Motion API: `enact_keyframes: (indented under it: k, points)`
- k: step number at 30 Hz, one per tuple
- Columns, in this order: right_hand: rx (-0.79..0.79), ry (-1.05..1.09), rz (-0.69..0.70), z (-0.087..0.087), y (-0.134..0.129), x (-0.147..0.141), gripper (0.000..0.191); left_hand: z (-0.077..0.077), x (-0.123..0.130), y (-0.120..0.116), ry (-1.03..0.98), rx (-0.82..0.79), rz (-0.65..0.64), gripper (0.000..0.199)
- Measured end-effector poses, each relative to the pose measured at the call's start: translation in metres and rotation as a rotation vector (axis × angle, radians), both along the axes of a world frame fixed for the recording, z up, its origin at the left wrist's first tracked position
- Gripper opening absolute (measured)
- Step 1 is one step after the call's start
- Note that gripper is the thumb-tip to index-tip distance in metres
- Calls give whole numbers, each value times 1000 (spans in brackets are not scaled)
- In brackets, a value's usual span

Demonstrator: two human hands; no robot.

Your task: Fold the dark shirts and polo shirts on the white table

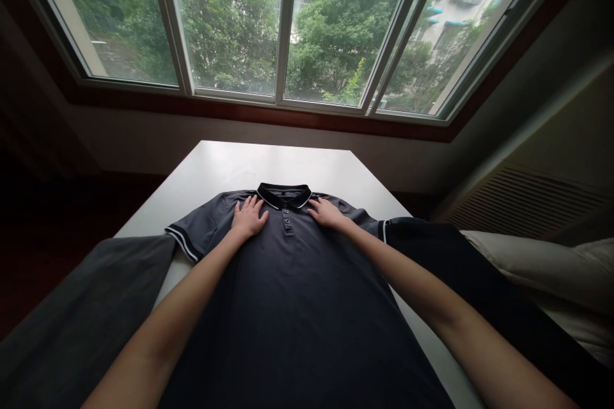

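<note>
A dark grey polo shirt lies face up on a white table, its black collar toward the window and its buttoned placket at the middle. My left hand rests on the shirt just left of the collar, fingers spread. On the other side of the collar, my right hand lies on the shirt with its fingers apart. Both short sleeves stretch outward and end in black bands with white stripes.
Grey cloth hangs over the table's left side, and black cloth lies at the right. A pale cushioned seat stands beyond it. A window spans the wall ahead.
</note>
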State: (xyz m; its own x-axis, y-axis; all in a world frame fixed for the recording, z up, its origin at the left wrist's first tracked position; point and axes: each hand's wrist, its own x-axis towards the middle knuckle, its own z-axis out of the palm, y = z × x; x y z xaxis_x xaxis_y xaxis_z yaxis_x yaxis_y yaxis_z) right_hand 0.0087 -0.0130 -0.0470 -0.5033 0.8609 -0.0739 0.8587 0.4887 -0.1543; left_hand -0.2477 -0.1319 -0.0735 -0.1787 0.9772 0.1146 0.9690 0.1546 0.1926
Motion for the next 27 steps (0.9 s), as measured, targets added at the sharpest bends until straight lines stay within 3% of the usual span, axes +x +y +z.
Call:
enact_keyframes:
  k: [6, 27]
  points:
    - [-2, 18, -93, -24, 12, -10, 64, -2, -13, 15, 15, -32, -28, 62]
    - [29, 50, -86, -28, 64, -16, 67, -4, -37, 68, 4, -48, -13, 64]
